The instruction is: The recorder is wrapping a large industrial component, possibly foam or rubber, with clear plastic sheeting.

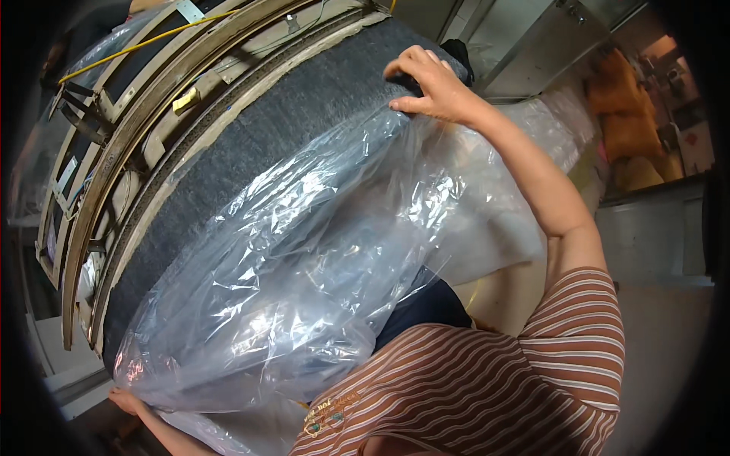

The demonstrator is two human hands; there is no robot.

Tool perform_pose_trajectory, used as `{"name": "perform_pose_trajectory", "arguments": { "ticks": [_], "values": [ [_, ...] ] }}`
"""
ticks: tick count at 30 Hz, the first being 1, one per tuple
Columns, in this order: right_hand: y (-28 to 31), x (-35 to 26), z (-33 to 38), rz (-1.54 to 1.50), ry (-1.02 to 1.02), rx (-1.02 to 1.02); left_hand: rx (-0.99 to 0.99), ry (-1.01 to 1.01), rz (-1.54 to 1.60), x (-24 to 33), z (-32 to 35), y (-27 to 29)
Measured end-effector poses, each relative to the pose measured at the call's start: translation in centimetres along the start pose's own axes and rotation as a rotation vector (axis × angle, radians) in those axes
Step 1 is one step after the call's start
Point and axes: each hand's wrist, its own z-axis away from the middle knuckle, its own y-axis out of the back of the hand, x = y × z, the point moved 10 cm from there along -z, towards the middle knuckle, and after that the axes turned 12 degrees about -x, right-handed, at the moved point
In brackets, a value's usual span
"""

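Observation:
A large piece of furniture covered in dark grey fabric (258,144) lies on its side, its wooden frame (114,152) showing at the left. A clear plastic bag (304,258) is drawn over part of it. My right hand (426,83) reaches up to the far top edge and pinches the plastic against the fabric. My left hand (125,399) is at the lower left, holding the bottom edge of the bag. My striped sleeve and chest fill the lower right.
Behind the frame more plastic-wrapped furniture (38,152) stands at the left. Orange-brown cushions (623,114) pile up at the far right beside a grey wall or cabinet (646,235). A yellow cord (137,45) runs across the frame's top.

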Motion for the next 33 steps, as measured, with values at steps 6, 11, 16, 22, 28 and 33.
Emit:
{"name": "perform_pose_trajectory", "arguments": {
  "ticks": [6,11,16,22,28,33],
  "values": [
    [-0.7,-0.3,-1.2,-0.483,0.091,0.006,0.047,-0.054,0.028,-3.0,-1.9,1.5],
    [-0.6,-0.7,3.4,-0.837,-0.039,0.035,-0.02,-0.024,0.085,1.5,1.0,0.2],
    [-4.1,-0.8,4.2,-0.782,-0.11,0.08,0.256,-0.016,0.241,-0.4,1.9,4.1],
    [-3.2,-2.8,4.3,-0.636,-0.041,0.102,0.308,0.059,0.694,-5.5,0.3,10.5],
    [-3.2,-2.7,4.0,-0.542,-0.015,0.088,0.083,-0.002,1.036,-9.6,0.3,14.0],
    [-2.3,-2.9,3.3,-0.38,0.063,0.083,-0.002,-0.108,1.084,-12.7,2.9,13.3]
  ]
}}
